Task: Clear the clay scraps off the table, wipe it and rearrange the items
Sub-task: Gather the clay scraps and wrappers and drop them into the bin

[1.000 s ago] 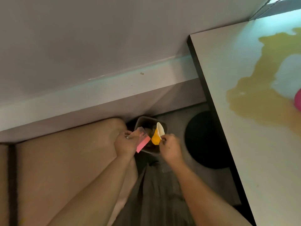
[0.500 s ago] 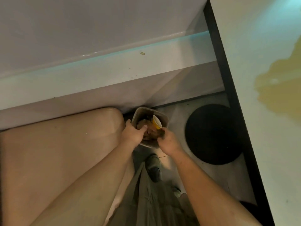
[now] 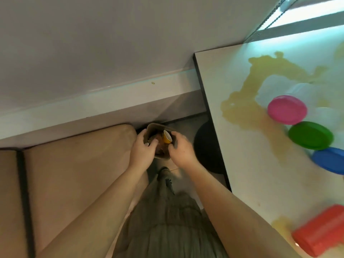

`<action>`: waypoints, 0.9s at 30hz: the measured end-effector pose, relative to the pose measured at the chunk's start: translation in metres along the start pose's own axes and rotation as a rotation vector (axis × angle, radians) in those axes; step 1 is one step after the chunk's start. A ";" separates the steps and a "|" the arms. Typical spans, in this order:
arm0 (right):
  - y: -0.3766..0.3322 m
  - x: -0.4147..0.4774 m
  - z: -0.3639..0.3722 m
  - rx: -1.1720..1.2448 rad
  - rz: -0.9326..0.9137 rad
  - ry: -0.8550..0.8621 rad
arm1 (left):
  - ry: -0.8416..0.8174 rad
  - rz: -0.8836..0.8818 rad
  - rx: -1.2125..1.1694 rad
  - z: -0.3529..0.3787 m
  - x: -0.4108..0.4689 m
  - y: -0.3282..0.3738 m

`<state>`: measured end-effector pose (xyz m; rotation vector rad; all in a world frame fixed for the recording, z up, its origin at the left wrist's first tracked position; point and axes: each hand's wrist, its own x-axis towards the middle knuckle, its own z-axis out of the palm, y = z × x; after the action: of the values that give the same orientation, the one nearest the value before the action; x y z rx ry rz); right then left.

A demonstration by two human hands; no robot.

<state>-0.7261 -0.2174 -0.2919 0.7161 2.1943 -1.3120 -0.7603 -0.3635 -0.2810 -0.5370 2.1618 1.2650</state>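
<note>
Plastic translucent tub (image 3: 158,124) of brown clay scraps (image 3: 159,146), between left hand (image 3: 142,148) and right hand (image 3: 182,148).
Both hands curl round its opposite rims; an uneven lift could tip out scraps or the small yellow cup (image 3: 167,139).

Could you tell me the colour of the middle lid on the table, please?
The middle lid is green; head view shows it.

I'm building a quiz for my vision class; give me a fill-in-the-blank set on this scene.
The left hand and right hand grip a tub holding a ___ cup.
On the table, the round lid between the pink lid and the blue lid is ___.
The blurred block at the table's near edge is ___.
Missing words: yellow, green, red.
</note>
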 end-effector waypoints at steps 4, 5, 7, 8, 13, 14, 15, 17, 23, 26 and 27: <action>-0.031 -0.062 -0.043 0.062 -0.154 0.052 | -0.053 0.065 -0.003 -0.004 -0.055 0.028; -0.036 -0.077 -0.057 0.066 -0.180 0.081 | -0.073 0.082 0.005 -0.001 -0.067 0.035; -0.045 -0.108 -0.086 0.037 -0.212 0.162 | -0.108 0.121 0.032 0.007 -0.091 0.051; -0.047 -0.124 -0.100 0.031 -0.227 0.212 | -0.127 0.146 0.051 0.012 -0.104 0.060; -0.034 -0.192 -0.152 0.130 -0.224 0.502 | -0.258 0.339 0.143 0.042 -0.161 0.109; -0.028 -0.203 -0.162 0.145 -0.208 0.569 | -0.300 0.378 0.167 0.050 -0.170 0.119; -0.021 -0.213 -0.171 0.162 -0.188 0.634 | -0.343 0.415 0.194 0.058 -0.177 0.127; -0.003 -0.231 -0.189 0.200 -0.123 0.740 | -0.420 0.482 0.246 0.075 -0.190 0.142; 0.073 -0.291 -0.219 0.323 0.102 0.919 | -0.589 0.598 0.389 0.121 -0.240 0.154; 0.115 -0.316 -0.236 0.353 0.191 0.989 | -0.655 0.631 0.432 0.147 -0.270 0.151; 0.128 -0.324 -0.241 0.371 0.218 1.002 | -0.672 0.635 0.448 0.155 -0.281 0.149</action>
<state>-0.4335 -0.0113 -0.0661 2.0477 2.4400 -1.4236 -0.5945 -0.1419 -0.0608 0.7161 1.9527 0.9832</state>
